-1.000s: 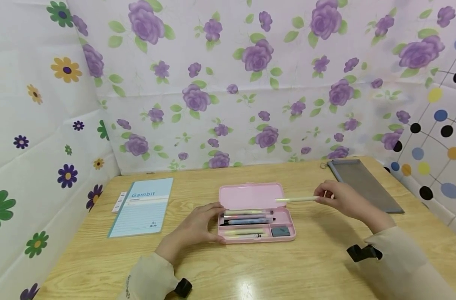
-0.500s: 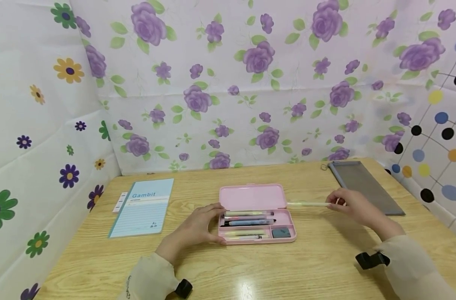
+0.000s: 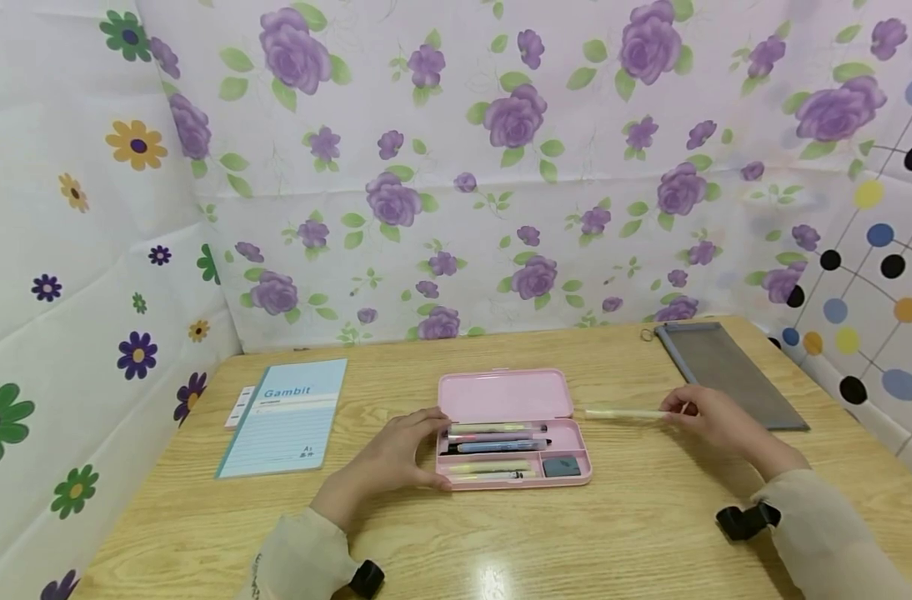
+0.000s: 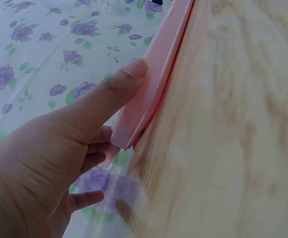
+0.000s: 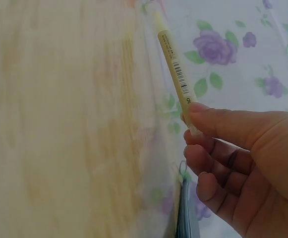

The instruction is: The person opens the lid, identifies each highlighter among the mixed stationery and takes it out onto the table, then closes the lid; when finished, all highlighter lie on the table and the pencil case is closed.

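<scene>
A pink pencil case (image 3: 504,396) lies with its lid raised back on the table. Inside it are several pens (image 3: 497,445) and a grey-blue eraser (image 3: 561,466) in the small front right compartment. My left hand (image 3: 388,454) grips the left end of the case, thumb at the front and fingers behind; in the left wrist view the thumb presses on the pink side wall (image 4: 148,89). Right of the case, my right hand (image 3: 707,421) pinches a pale yellow pen (image 3: 624,413) by one end, low over the table. A barcode shows on this pen's barrel in the right wrist view.
A light blue notebook (image 3: 287,417) lies at the left, over a white card (image 3: 239,406). At the right is a grey mesh zip pouch (image 3: 734,371) with a ring, close to my right hand. Patterned cloth (image 3: 456,183) walls the wooden table (image 3: 546,542).
My right hand has moved right and down with the pale yellow pen, away from the lid and closer to the table. The left hand stays on the pencil case.
</scene>
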